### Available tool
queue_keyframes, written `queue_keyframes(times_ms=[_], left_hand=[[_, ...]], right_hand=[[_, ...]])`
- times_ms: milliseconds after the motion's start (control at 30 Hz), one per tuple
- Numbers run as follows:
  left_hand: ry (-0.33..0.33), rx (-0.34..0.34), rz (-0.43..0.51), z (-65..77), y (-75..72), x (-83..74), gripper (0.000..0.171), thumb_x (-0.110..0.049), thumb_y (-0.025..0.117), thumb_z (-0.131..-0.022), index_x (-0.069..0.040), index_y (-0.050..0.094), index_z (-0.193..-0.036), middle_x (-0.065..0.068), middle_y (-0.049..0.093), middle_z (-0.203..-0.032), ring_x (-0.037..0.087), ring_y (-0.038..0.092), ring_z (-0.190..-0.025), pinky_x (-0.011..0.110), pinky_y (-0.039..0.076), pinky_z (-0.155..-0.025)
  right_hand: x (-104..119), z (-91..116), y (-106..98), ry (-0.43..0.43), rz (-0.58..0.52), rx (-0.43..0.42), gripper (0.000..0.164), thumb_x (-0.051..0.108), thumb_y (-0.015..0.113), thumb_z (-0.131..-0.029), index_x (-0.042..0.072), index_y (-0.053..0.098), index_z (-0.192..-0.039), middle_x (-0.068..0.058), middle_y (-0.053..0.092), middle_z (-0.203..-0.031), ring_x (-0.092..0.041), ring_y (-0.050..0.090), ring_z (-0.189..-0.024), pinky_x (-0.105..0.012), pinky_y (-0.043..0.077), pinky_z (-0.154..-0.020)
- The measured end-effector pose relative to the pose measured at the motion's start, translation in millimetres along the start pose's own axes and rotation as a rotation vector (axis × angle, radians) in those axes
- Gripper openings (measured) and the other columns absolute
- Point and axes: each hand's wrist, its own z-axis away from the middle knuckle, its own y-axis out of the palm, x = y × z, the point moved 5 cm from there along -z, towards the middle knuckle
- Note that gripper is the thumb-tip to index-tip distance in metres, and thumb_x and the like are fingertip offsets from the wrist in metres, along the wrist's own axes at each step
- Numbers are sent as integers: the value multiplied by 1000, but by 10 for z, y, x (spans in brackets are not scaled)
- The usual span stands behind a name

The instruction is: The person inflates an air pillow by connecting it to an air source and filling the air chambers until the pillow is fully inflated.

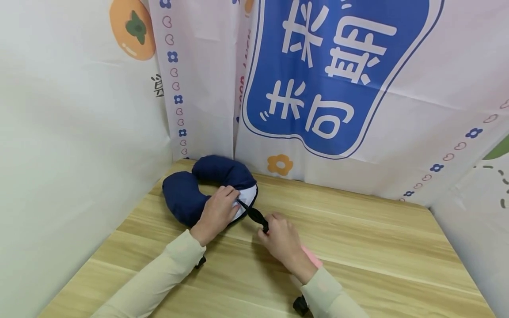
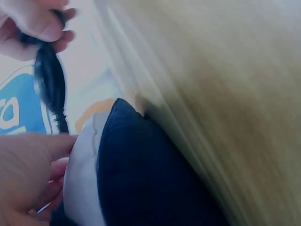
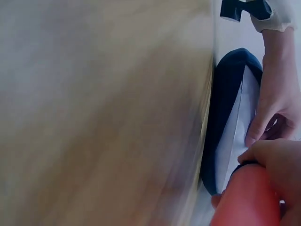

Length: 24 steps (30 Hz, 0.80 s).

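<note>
A navy U-shaped neck pillow point(image 1: 179, 198) with a white panel point(image 1: 247, 194) lies at the table's back left. My left hand point(image 1: 218, 210) pinches it at the white panel, around the spot where a thin black tip meets it; the exact grip is hidden by the fingers. That tip belongs to a hand pump with a bulging black nozzle point(image 1: 256, 215) and a pinkish-red barrel point(image 3: 249, 197). My right hand point(image 1: 282, 238) grips the pump where nozzle and barrel join. In the left wrist view, the nozzle point(image 2: 49, 75) points down to the left fingers.
The wood-grain table point(image 1: 358, 247) stretches to the right and front. Printed white cloth point(image 1: 207, 88) hangs close behind the pillow, and a plain pale wall point(image 1: 79, 132) rises on the left. Black wrist mounts point(image 1: 301, 304) sit under the sleeves.
</note>
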Motion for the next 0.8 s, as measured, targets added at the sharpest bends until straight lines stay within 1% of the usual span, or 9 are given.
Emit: queue_keyframes(times_ms=[133,233,367,433,500,600,733,800], left_hand=[[31,-43,-62,-24,37,-46,29,-6,88,-84,-5,74,-109,8,71,-105,25,65,-95,36,61,-80],[70,-100,-96,-24,36,-76,25,-3,89,-81,-6,74,-101,7,70,-97,24,64,-88,34,60,-76],[133,-183,-97,-6,11,-120,22,1,89,-78,-5,72,-91,7,66,-86,22,60,-78,32,58,-70],[159,-197,-95,13,-1,-136,20,4,87,-79,-6,71,-88,6,64,-83,21,58,-75,31,57,-67],[180,-190,-95,16,-12,-162,19,6,84,-81,-6,70,-87,6,63,-82,20,58,-74,30,56,-66],[203,-149,-83,-9,-43,-223,21,11,79,-83,-7,69,-87,5,63,-83,19,58,-75,29,55,-67],[225,-80,-43,-61,-89,-315,23,10,79,-84,-9,68,-87,2,64,-84,16,60,-78,27,56,-69],[233,-58,-23,-79,-109,-351,22,7,81,-84,-10,68,-87,2,65,-84,16,61,-79,26,57,-70]], right_hand=[[-5,15,-93,-44,47,-42,15,22,78,-85,9,69,-83,0,67,-81,-13,58,-58,-26,45,-46],[-29,21,-169,-75,85,-55,14,21,78,-84,10,70,-85,0,70,-85,-13,60,-59,-27,46,-47],[-100,47,-266,-132,103,-53,14,21,78,-83,11,73,-91,1,73,-93,-14,63,-64,-30,52,-53],[-139,63,-293,-170,99,-52,17,22,79,-83,11,75,-97,1,75,-98,-14,68,-70,-32,57,-58],[-190,80,-319,-213,90,-55,21,21,79,-84,11,77,-101,0,77,-102,-16,74,-78,-33,61,-64],[-283,108,-362,-275,69,-72,25,20,79,-83,9,78,-106,-2,79,-105,-18,78,-87,-34,64,-71],[-391,148,-440,-353,40,-112,23,17,79,-80,8,78,-102,-1,79,-100,-15,76,-82,-30,62,-67],[-430,161,-480,-383,28,-129,22,16,78,-80,9,78,-100,0,78,-98,-13,75,-78,-29,61,-65]])
